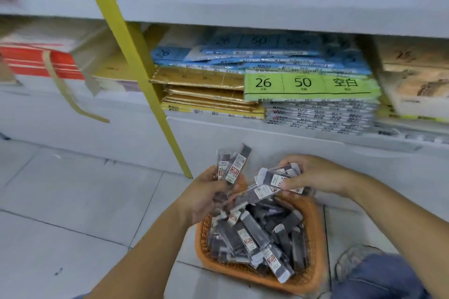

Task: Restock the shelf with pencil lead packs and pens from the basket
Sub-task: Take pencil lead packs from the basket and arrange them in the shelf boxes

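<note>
An orange woven basket [313, 281] sits on the tiled floor, filled with several dark pencil lead packs [255, 235] with white and red labels. My left hand [206, 199] grips a small upright bunch of packs [233, 167] above the basket's far left corner. My right hand [313, 175] pinches another bundle of packs [279, 177], lying sideways over the basket's far edge. The white shelf [243, 128] stands just beyond the basket.
The lowest shelf holds stacked paper packs: blue [243, 58], gold [206, 92] and a green one [311, 85] marked 26 and 50. A yellow post [136, 56] slants down to the floor left of the basket. My knee in blue jeans [379, 277] is at lower right.
</note>
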The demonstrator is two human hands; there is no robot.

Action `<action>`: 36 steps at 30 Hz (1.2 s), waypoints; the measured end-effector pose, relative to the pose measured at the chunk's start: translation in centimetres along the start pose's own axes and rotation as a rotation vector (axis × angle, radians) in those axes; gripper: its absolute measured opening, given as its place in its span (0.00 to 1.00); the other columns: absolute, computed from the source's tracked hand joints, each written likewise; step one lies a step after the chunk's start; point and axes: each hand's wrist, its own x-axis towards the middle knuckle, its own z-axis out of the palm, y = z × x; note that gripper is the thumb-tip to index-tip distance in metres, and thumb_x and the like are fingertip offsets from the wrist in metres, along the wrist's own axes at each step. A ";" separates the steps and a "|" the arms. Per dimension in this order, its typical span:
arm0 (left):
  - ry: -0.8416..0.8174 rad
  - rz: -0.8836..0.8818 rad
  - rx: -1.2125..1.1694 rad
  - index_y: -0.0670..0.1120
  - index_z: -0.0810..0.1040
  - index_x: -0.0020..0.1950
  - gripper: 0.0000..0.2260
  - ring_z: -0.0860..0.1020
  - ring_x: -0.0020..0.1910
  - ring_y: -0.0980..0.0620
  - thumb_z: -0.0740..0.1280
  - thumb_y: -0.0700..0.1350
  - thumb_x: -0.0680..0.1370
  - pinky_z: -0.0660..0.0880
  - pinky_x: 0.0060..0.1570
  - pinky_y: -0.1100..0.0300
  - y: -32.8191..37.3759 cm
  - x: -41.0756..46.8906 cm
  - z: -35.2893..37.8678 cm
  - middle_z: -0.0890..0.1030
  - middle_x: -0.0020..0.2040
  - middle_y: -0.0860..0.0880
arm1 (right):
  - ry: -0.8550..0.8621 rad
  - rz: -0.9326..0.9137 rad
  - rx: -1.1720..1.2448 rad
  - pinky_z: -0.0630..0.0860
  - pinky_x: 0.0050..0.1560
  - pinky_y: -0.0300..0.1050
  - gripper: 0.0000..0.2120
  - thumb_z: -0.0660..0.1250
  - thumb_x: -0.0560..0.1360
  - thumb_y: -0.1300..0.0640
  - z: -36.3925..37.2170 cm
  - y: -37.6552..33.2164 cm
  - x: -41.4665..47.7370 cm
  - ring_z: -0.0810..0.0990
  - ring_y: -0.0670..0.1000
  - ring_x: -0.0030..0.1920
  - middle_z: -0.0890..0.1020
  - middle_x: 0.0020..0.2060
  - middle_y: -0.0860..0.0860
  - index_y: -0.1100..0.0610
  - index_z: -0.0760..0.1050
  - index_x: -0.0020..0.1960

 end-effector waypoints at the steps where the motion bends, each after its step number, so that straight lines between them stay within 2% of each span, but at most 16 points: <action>1: -0.019 0.021 -0.001 0.45 0.78 0.61 0.22 0.83 0.41 0.49 0.59 0.24 0.76 0.80 0.38 0.58 1.2 -0.6 0.6 0.86 0.50 0.42 | -0.007 -0.035 0.001 0.71 0.29 0.35 0.13 0.73 0.72 0.63 -0.3 -1.5 -0.7 0.82 0.47 0.35 0.85 0.39 0.52 0.52 0.74 0.51; 4: -0.042 0.078 0.052 0.55 0.85 0.48 0.28 0.73 0.51 0.42 0.56 0.25 0.73 0.74 0.52 0.49 4.9 -2.5 2.4 0.84 0.51 0.42 | -0.017 -0.122 -0.002 0.73 0.26 0.37 0.13 0.71 0.74 0.63 -1.0 -5.7 -2.4 0.83 0.51 0.32 0.85 0.36 0.57 0.54 0.68 0.51; 6: -0.072 0.112 0.070 0.55 0.85 0.50 0.26 0.69 0.52 0.43 0.58 0.28 0.73 0.72 0.57 0.45 7.4 -3.9 3.4 0.83 0.52 0.43 | -0.002 -0.181 -0.011 0.72 0.26 0.36 0.13 0.71 0.75 0.63 -1.6 -8.1 -3.6 0.82 0.50 0.31 0.85 0.35 0.57 0.54 0.67 0.51; 7: -0.093 0.140 0.102 0.54 0.83 0.54 0.22 0.72 0.51 0.41 0.62 0.31 0.72 0.74 0.57 0.46 8.7 -4.7 3.9 0.84 0.54 0.44 | 0.010 -0.208 -0.019 0.72 0.26 0.37 0.13 0.71 0.75 0.62 -1.9 -9.2 -4.2 0.82 0.50 0.31 0.85 0.35 0.57 0.54 0.67 0.51; 9: -0.105 0.213 0.239 0.54 0.78 0.63 0.22 0.82 0.52 0.44 0.73 0.39 0.71 0.78 0.56 0.48 10.9 -6.2 4.8 0.85 0.58 0.48 | 0.029 -0.256 -0.041 0.71 0.27 0.38 0.14 0.72 0.74 0.60 -2.3 -11.3 -5.2 0.82 0.52 0.32 0.85 0.36 0.57 0.54 0.67 0.52; 11: -0.075 0.284 0.366 0.55 0.75 0.65 0.25 0.84 0.52 0.51 0.78 0.43 0.72 0.82 0.51 0.52 12.9 -7.5 5.5 0.86 0.57 0.51 | 0.044 -0.310 -0.028 0.74 0.29 0.39 0.15 0.73 0.73 0.59 -2.6 -13.3 -5.9 0.84 0.53 0.34 0.86 0.38 0.58 0.53 0.69 0.53; 13: -0.046 0.345 0.416 0.57 0.75 0.65 0.23 0.85 0.50 0.53 0.77 0.43 0.74 0.81 0.44 0.57 14.8 -8.6 6.1 0.86 0.56 0.52 | 0.079 -0.381 0.023 0.78 0.33 0.44 0.16 0.75 0.71 0.60 -2.6 -15.1 -6.4 0.85 0.57 0.37 0.85 0.43 0.59 0.51 0.72 0.53; 15: -0.016 0.397 0.403 0.56 0.75 0.65 0.22 0.85 0.51 0.53 0.76 0.43 0.75 0.80 0.44 0.57 16.3 -9.5 6.1 0.86 0.56 0.52 | 0.129 -0.468 0.079 0.80 0.36 0.47 0.18 0.76 0.70 0.60 -2.4 -16.4 -6.6 0.85 0.58 0.38 0.84 0.49 0.53 0.47 0.75 0.55; 18: 0.015 0.444 0.354 0.55 0.74 0.66 0.20 0.85 0.52 0.53 0.74 0.44 0.76 0.79 0.44 0.60 17.8 -10.3 5.6 0.86 0.57 0.52 | 0.196 -0.559 0.115 0.80 0.35 0.46 0.28 0.75 0.72 0.59 -2.2 -17.4 -6.7 0.85 0.56 0.41 0.82 0.50 0.41 0.35 0.70 0.63; 20: 0.049 0.475 0.281 0.54 0.75 0.65 0.21 0.85 0.51 0.53 0.75 0.46 0.74 0.79 0.43 0.61 17.8 -10.6 5.2 0.86 0.56 0.51 | 0.242 -0.588 0.133 0.81 0.40 0.48 0.26 0.71 0.75 0.57 -2.1 -17.6 -6.3 0.85 0.55 0.43 0.83 0.50 0.41 0.34 0.69 0.66; 23: 0.112 0.506 0.153 0.55 0.76 0.63 0.27 0.85 0.48 0.52 0.78 0.51 0.66 0.78 0.43 0.57 17.2 -10.7 4.9 0.86 0.55 0.50 | 0.342 -0.600 0.179 0.83 0.46 0.50 0.18 0.67 0.78 0.55 -1.5 -18.0 -5.8 0.86 0.51 0.44 0.85 0.44 0.45 0.34 0.75 0.60; 25: 0.129 0.533 0.104 0.55 0.77 0.63 0.28 0.86 0.46 0.52 0.79 0.53 0.64 0.78 0.38 0.60 17.4 -10.5 5.1 0.87 0.54 0.49 | 0.385 -0.628 0.205 0.83 0.46 0.49 0.17 0.68 0.77 0.57 -1.1 -18.4 -5.6 0.85 0.48 0.45 0.85 0.45 0.44 0.32 0.77 0.54; 28: 0.133 0.585 0.065 0.54 0.76 0.64 0.28 0.86 0.47 0.51 0.78 0.52 0.65 0.78 0.35 0.63 18.4 -10.6 5.5 0.87 0.54 0.49 | 0.426 -0.680 0.252 0.81 0.47 0.46 0.15 0.70 0.75 0.59 -1.0 -19.1 -5.7 0.85 0.48 0.46 0.86 0.45 0.48 0.39 0.78 0.53; 30: 0.135 0.607 0.049 0.53 0.76 0.64 0.27 0.86 0.49 0.50 0.78 0.52 0.66 0.79 0.36 0.63 18.9 -10.9 5.6 0.87 0.55 0.49 | 0.468 -0.684 0.288 0.81 0.43 0.44 0.13 0.71 0.74 0.61 -1.0 -19.6 -5.7 0.85 0.48 0.46 0.86 0.46 0.49 0.48 0.76 0.55; 32: 0.122 0.633 0.038 0.52 0.76 0.64 0.26 0.86 0.49 0.49 0.77 0.50 0.68 0.79 0.36 0.62 19.3 -11.0 5.5 0.86 0.55 0.48 | 0.507 -0.700 0.315 0.81 0.39 0.41 0.15 0.72 0.73 0.63 -0.8 -20.2 -5.8 0.85 0.46 0.45 0.85 0.48 0.48 0.51 0.73 0.56; 36: 0.139 0.738 -0.006 0.56 0.76 0.64 0.26 0.86 0.51 0.51 0.76 0.52 0.67 0.79 0.36 0.63 21.3 -11.5 5.6 0.86 0.56 0.52 | 0.636 -0.892 0.202 0.82 0.37 0.41 0.27 0.72 0.73 0.64 -2.4 -24.2 -7.7 0.85 0.43 0.45 0.84 0.49 0.40 0.34 0.68 0.56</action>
